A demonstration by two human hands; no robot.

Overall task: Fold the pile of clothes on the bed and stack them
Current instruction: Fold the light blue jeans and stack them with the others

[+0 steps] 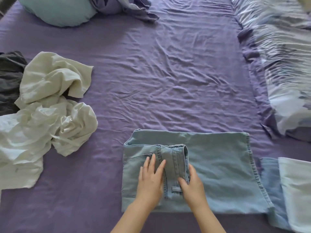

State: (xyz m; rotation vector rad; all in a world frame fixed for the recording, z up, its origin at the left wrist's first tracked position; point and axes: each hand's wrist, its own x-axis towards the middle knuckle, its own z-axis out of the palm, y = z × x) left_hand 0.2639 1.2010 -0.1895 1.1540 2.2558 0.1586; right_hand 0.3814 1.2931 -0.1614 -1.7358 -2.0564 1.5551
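Your left hand [151,179] presses flat on one pair of jeans [218,174]; your right hand [191,184] grips its waistband. Two white garments [50,105] lie crumpled nearby.

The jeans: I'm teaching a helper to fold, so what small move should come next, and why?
Probably fold the waistband end over once more toward the hem. The light blue jeans lie only partly folded: the left hand presses them flat, the right hand grips the turned-over waistband, and much leg remains flat to the right.
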